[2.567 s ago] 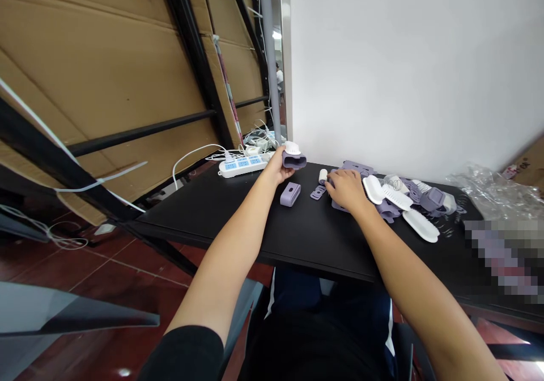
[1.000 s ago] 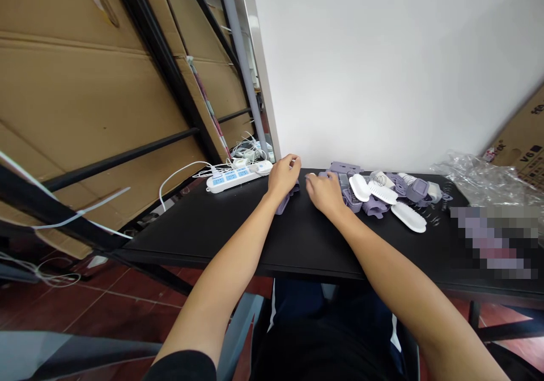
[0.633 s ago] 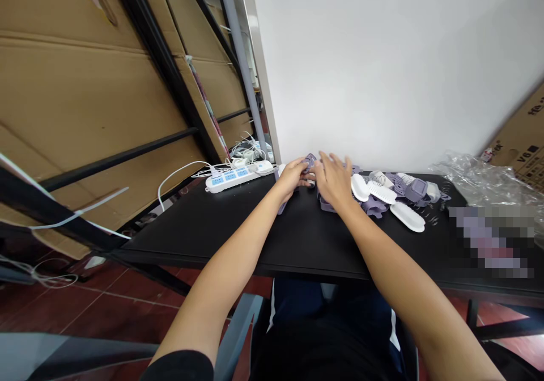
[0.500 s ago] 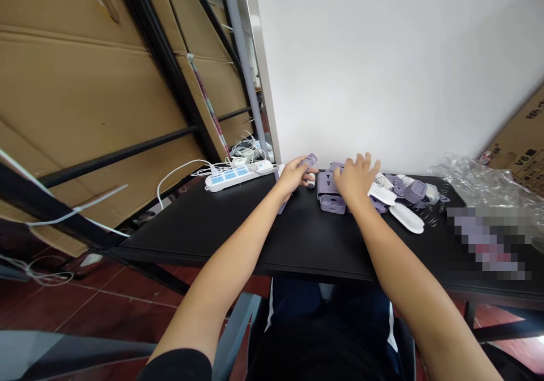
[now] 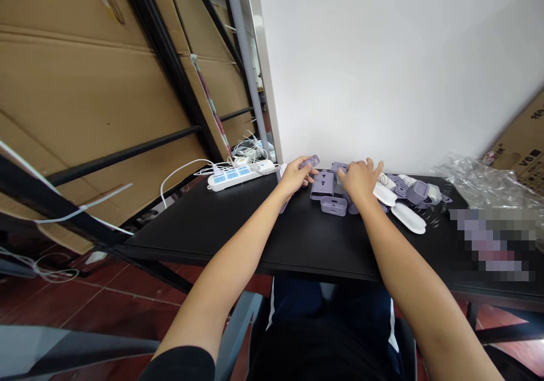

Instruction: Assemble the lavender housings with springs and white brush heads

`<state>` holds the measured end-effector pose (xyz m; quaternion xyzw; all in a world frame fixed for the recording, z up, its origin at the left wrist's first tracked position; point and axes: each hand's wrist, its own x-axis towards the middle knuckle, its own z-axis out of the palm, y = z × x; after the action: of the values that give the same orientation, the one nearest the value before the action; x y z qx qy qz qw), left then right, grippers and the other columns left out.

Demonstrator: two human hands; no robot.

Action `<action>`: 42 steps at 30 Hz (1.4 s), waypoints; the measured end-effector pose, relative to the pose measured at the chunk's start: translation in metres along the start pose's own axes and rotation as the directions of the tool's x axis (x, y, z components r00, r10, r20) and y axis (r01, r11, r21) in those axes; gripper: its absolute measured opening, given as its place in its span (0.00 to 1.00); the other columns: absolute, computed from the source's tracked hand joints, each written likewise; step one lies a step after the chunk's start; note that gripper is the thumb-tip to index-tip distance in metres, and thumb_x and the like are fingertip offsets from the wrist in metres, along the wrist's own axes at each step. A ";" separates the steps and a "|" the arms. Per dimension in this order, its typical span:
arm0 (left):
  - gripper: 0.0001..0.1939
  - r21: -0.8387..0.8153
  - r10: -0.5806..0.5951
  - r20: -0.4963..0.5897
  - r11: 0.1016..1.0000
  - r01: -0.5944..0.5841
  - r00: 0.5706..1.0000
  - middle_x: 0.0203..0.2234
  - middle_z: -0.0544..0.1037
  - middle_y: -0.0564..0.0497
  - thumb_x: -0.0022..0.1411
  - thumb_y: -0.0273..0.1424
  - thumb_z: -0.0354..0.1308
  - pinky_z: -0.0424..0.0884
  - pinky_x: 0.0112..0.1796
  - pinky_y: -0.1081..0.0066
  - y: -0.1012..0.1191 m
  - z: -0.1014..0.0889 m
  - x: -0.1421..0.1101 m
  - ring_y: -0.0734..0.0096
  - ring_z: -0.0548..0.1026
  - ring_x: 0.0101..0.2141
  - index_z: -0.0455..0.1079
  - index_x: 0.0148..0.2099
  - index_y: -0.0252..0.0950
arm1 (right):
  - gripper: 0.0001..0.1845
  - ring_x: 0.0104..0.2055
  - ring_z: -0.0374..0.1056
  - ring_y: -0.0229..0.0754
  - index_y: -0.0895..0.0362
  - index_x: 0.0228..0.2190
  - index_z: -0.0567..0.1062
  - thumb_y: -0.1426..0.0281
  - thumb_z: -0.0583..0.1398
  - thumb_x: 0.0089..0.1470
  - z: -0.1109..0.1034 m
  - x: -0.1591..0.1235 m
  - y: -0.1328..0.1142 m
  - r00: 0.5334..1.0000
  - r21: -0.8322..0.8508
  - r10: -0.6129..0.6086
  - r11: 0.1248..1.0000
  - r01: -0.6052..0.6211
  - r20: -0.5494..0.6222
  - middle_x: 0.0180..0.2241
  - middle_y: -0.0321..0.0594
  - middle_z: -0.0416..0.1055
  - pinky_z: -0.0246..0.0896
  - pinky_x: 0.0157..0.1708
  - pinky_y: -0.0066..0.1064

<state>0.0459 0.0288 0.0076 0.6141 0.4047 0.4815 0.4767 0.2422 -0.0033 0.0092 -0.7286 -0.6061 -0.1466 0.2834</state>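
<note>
Lilac plastic housings (image 5: 322, 185) on a black table (image 5: 297, 245), left hand (image 5: 293, 177) pinching a small lilac plastic piece (image 5: 312, 161), right hand (image 5: 360, 181) spread wide against the housings, white oval shells (image 5: 407, 219) just beside it

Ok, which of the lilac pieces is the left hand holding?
The small flat one, pinched at the fingertips of the left hand and sticking up past them; the others, like the box, sit on the table.

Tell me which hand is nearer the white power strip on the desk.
Left. The left hand is just right of the white power strip, apart from it; the right hand is farther right, with lilac plastic parts between the hands.
</note>
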 end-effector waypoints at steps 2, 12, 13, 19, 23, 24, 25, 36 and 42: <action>0.20 0.032 0.047 -0.014 0.998 -0.046 0.999 0.38 0.84 0.46 0.70 0.36 0.59 0.67 0.25 0.80 -0.003 0.000 0.002 0.79 0.76 0.25 0.70 0.61 0.35 | 0.20 0.64 0.65 0.60 0.59 0.41 0.81 0.58 0.57 0.64 -0.006 -0.001 -0.009 0.998 0.213 -0.015 0.977 0.028 -0.064 0.46 0.54 0.81 0.38 0.69 0.63; 0.22 0.180 0.243 -0.068 0.957 -0.228 0.968 0.39 0.80 0.48 0.73 0.36 0.51 0.72 0.31 0.74 0.001 0.000 -0.001 0.71 0.76 0.32 0.69 0.66 0.41 | 0.19 0.40 0.74 0.45 0.53 0.53 0.74 0.59 0.60 0.64 -0.019 -0.019 -0.041 0.962 0.622 -0.271 0.756 0.205 0.012 0.40 0.40 0.79 0.65 0.43 0.36; 0.22 0.148 0.223 -0.059 0.966 -0.213 0.973 0.40 0.79 0.47 0.73 0.36 0.52 0.72 0.30 0.74 0.003 0.000 -0.002 0.71 0.76 0.32 0.68 0.66 0.40 | 0.19 0.42 0.74 0.47 0.53 0.53 0.75 0.60 0.60 0.65 -0.020 -0.020 -0.041 0.962 0.586 -0.274 0.781 0.215 0.013 0.40 0.41 0.78 0.64 0.43 0.36; 0.25 0.131 0.158 -0.042 0.980 -0.152 0.986 0.39 0.78 0.48 0.73 0.33 0.49 0.70 0.28 0.76 0.004 0.001 -0.002 0.72 0.75 0.31 0.62 0.69 0.41 | 0.21 0.46 0.74 0.50 0.55 0.57 0.75 0.61 0.57 0.68 -0.022 -0.020 -0.039 0.962 0.471 -0.270 0.853 0.223 0.032 0.43 0.46 0.78 0.64 0.45 0.37; 0.22 0.216 0.248 -0.016 0.947 -0.238 0.969 0.37 0.78 0.50 0.74 0.33 0.48 0.71 0.28 0.76 -0.005 0.000 -0.001 0.73 0.75 0.30 0.64 0.67 0.41 | 0.21 0.47 0.75 0.50 0.56 0.57 0.75 0.61 0.55 0.69 -0.022 -0.020 -0.037 0.962 0.463 -0.270 0.858 0.222 0.040 0.45 0.47 0.79 0.65 0.46 0.37; 0.21 0.241 0.265 -0.006 0.936 -0.255 0.964 0.37 0.79 0.50 0.73 0.34 0.49 0.72 0.30 0.76 -0.006 -0.001 -0.001 0.73 0.76 0.31 0.65 0.65 0.41 | 0.21 0.47 0.75 0.50 0.56 0.57 0.75 0.61 0.55 0.69 -0.022 -0.020 -0.037 0.962 0.469 -0.269 0.856 0.219 0.042 0.45 0.47 0.80 0.65 0.46 0.37; 0.20 0.261 0.278 0.004 0.927 -0.269 0.961 0.38 0.80 0.50 0.73 0.34 0.50 0.72 0.31 0.76 -0.007 -0.001 -0.001 0.73 0.76 0.31 0.67 0.64 0.41 | 0.21 0.47 0.76 0.51 0.56 0.57 0.75 0.61 0.55 0.69 -0.022 -0.020 -0.037 0.963 0.477 -0.265 0.853 0.211 0.047 0.45 0.46 0.81 0.65 0.45 0.36; 0.24 0.181 0.307 0.082 0.931 -0.317 0.948 0.56 0.78 0.43 0.72 0.31 0.52 0.76 0.42 0.71 -0.002 0.002 0.000 0.70 0.81 0.42 0.65 0.69 0.37 | 0.22 0.45 0.78 0.53 0.53 0.56 0.74 0.56 0.51 0.72 -0.020 -0.019 -0.036 0.966 0.440 -0.246 0.878 0.187 0.080 0.43 0.45 0.83 0.63 0.41 0.35; 0.17 0.220 0.307 0.080 0.923 -0.317 0.948 0.43 0.81 0.48 0.73 0.34 0.51 0.74 0.34 0.76 -0.006 -0.001 0.001 0.70 0.81 0.38 0.70 0.59 0.36 | 0.22 0.44 0.77 0.52 0.53 0.56 0.74 0.56 0.51 0.72 -0.019 -0.020 -0.036 0.963 0.456 -0.260 0.867 0.200 0.072 0.43 0.45 0.82 0.62 0.40 0.34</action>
<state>0.0449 0.0310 0.0024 0.7321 0.3441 0.4875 0.3284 0.2052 -0.0266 0.0217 -0.5753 -0.7231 0.0112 0.3822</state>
